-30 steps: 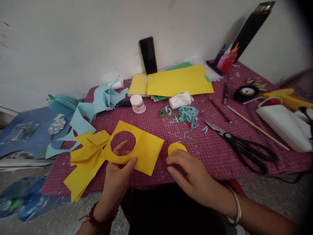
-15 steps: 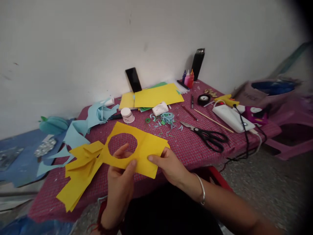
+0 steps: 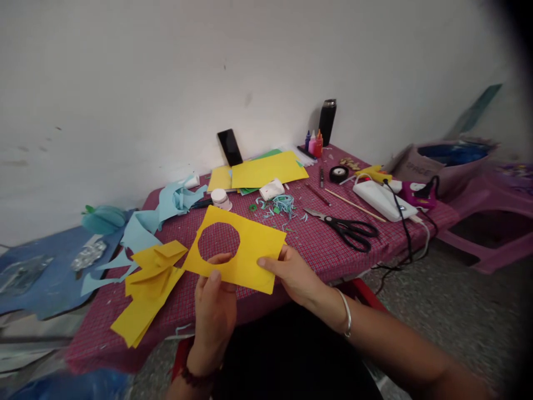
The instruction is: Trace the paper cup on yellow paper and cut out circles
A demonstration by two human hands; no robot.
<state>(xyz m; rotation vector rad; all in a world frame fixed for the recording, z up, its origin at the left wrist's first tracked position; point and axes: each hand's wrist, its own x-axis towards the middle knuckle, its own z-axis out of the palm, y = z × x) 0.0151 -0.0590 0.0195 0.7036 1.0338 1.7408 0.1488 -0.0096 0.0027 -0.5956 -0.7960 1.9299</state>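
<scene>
Above the table's front edge I hold a sheet of yellow paper (image 3: 256, 253) with a large round hole cut in its left half. My left hand (image 3: 216, 305) pinches its lower edge just under the hole, thumb in front and a fingertip showing through the opening. At the right edge, my right hand (image 3: 297, 275) grips the sheet between thumb and fingers. Left of it lie folded yellow paper scraps (image 3: 152, 286) and light blue paper offcuts (image 3: 144, 230). Black-handled scissors (image 3: 347, 228) rest open on the table, right of the sheet.
On the checked tablecloth (image 3: 108, 328) are a paper cup (image 3: 220, 199), blue paper shreds (image 3: 283, 205), a wooden stick (image 3: 356, 205), black tape (image 3: 338, 174) and a white power bank-like box (image 3: 383, 200) with cables. A phone (image 3: 230, 147) leans on the wall; a black flask (image 3: 327, 122) stands behind.
The yellow sheet has been flattened out and its stacked right edge lines up more closely. Both hands keep hold of it; the whole view has shifted slightly.
</scene>
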